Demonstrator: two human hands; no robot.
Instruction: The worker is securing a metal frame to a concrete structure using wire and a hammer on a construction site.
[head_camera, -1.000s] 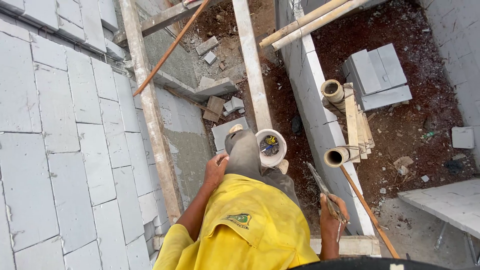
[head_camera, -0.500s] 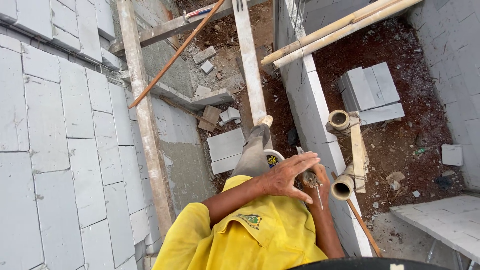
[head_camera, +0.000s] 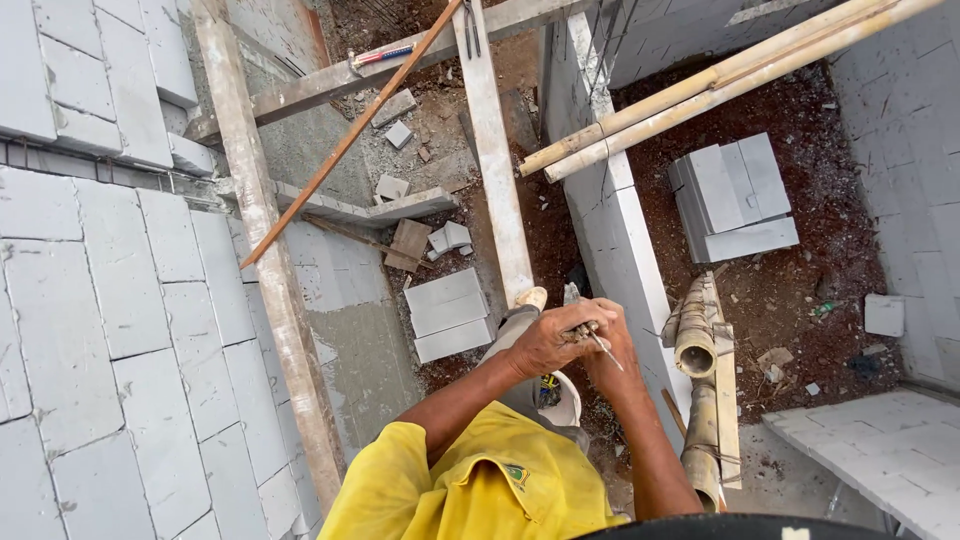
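Above the block wall (head_camera: 620, 250), left hand (head_camera: 545, 340) and right hand (head_camera: 610, 350) together, fingers closed on a thin metal tool (head_camera: 590, 325)

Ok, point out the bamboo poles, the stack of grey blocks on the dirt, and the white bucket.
bamboo poles (head_camera: 700, 95), head view, mid-length.
stack of grey blocks (head_camera: 735, 195), head view, top face.
white bucket (head_camera: 568, 405), head view, rim.

Head view: looking steeply down from high up, past the yellow fabric sleeve (head_camera: 440, 480)
Facing: taking in the red-brown dirt ground (head_camera: 800, 300) far below
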